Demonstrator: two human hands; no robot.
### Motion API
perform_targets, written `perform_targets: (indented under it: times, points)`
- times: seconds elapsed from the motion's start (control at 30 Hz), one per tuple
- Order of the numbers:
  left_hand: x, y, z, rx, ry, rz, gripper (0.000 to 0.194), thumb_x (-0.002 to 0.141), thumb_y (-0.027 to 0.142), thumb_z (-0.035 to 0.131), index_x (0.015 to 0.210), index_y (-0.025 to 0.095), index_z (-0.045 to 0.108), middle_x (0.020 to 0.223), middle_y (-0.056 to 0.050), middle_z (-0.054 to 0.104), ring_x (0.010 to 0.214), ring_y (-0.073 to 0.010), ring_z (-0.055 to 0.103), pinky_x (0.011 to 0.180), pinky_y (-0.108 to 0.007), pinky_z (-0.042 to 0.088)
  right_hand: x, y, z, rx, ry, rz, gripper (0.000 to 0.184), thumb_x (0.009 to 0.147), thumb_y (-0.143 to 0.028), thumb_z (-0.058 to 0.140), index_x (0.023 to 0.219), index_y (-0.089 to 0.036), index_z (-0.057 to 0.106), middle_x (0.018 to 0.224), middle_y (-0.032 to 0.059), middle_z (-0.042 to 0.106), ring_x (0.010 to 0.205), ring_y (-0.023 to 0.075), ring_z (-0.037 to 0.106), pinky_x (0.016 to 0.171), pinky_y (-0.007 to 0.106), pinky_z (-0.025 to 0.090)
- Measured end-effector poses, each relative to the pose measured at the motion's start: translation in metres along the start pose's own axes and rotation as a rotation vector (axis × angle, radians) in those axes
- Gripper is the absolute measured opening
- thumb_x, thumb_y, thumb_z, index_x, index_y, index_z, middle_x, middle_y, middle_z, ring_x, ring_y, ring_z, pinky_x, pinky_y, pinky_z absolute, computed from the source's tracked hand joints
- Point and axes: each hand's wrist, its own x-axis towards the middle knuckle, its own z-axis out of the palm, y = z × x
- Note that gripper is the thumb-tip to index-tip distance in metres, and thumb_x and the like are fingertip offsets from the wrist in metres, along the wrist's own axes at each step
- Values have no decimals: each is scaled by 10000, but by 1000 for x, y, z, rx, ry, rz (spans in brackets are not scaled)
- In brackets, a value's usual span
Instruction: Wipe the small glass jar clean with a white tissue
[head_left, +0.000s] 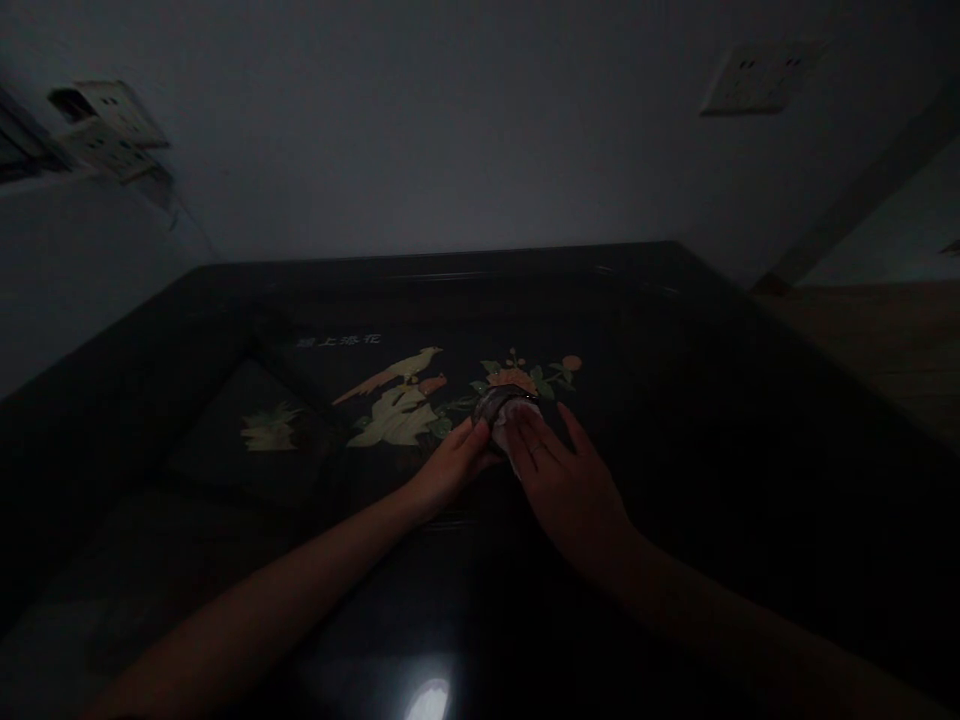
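Holding dark object point(491, 401) and pale cloth point(507, 412), hands point(448, 462) point(574, 490) angled inward.

A pale wall point(435, 130) rises behind the dark tabletop point(450, 265); a double socket point(765, 78) sits upper right, more sockets point(124, 112) upper left; a bird picture point(409, 368) and white lettering point(339, 341) decorate the tabletop; brownish floor point(892, 335) shows far right.

two hands point(448, 468) point(574, 492), one cloth point(503, 432), one table point(675, 420)
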Motion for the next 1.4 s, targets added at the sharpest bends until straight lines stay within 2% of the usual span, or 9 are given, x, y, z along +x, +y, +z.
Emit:
perform_targets:
  times: [0.1, 0.23, 0.43, 0.7, 0.83, 0.97, 1.1, 1.27, 1.4]
  points:
    - [1, 0, -1, -13, -37, -10, 512, 746, 530, 663, 1120, 181, 638, 1233, -123, 611, 1209, -284, 502, 1000, -407, 396, 1, 2, 3, 45, 3, -17, 454, 906, -45, 325, 1346, -13, 434, 1407, 226, 436, 1311, 318, 425, 1067, 617, 293]
    - [3, -2, -3, -28, -62, -22, 491, 796, 540, 599, 1144, 194, 626, 1210, -124, 629, 1200, -286, 512, 989, -420, 411, 2, 7, 2, 147, -3, -95, 438, 921, -83, 345, 1350, -77, 434, 1411, 187, 457, 1347, 297, 375, 1071, 687, 196]
    - [3, 1, -2, -54, -110, -64, 633, 743, 640, 589, 1119, 132, 631, 1159, -150, 653, 1187, -309, 525, 1006, -443, 403, 4, 15, -8, 315, -57, -170, 413, 890, -92, 399, 1295, -113, 476, 1345, 163, 547, 1317, 260, 425, 1092, 678, 106]
    - [3, 1, -4, -86, -90, -70, 609, 740, 632, 599, 1101, 144, 640, 1171, -135, 650, 1194, -298, 523, 1003, -423, 414, 7, 18, -13, 367, -89, -176, 371, 879, -109, 418, 1238, -113, 514, 1241, 164, 627, 1223, 251, 530, 1103, 650, 126]
    - [3, 0, -3, -83, -94, -52, 602, 733, 624, 614, 1090, 141, 650, 1165, -136, 650, 1197, -294, 519, 1005, -417, 413, 7, 14, -8, 256, -38, -169, 379, 913, -104, 389, 1276, -102, 496, 1320, 177, 566, 1281, 284, 470, 1073, 680, 191]
    - [1, 0, -1, -65, -96, -2, 538, 742, 559, 652, 1121, 179, 639, 1250, -126, 603, 1217, -292, 498, 992, -419, 414, 6, 10, -2, 147, -5, -104, 408, 916, -86, 378, 1310, -97, 482, 1369, 190, 508, 1309, 320, 428, 1042, 693, 253]
    - [0, -1, -2, 15, -38, 6, 526, 741, 521, 674, 1154, 200, 617, 1320, -114, 554, 1249, -293, 466, 985, -403, 411, 4, 5, 2, 74, 12, -34, 412, 925, -80, 357, 1320, -65, 474, 1361, 212, 508, 1302, 323, 437, 1048, 659, 289]
    - [2, -8, -11, 174, -41, 79, 561, 759, 497, 664, 1243, 229, 566, 1354, -86, 535, 1272, -285, 444, 1029, -383, 368, 2, -2, 1, 17, 31, 12, 384, 923, -84, 358, 1260, -8, 524, 1283, 244, 573, 1236, 330, 510, 1045, 589, 351]
    - [1, -7, -15, 304, -44, 145, 585, 746, 453, 692, 1257, 200, 561, 1352, -86, 539, 1300, -290, 411, 1099, -389, 271, 2, -2, -2, 125, 1, 6, 353, 901, -69, 378, 1181, -53, 591, 1174, 211, 653, 1155, 295, 578, 1057, 554, 349]
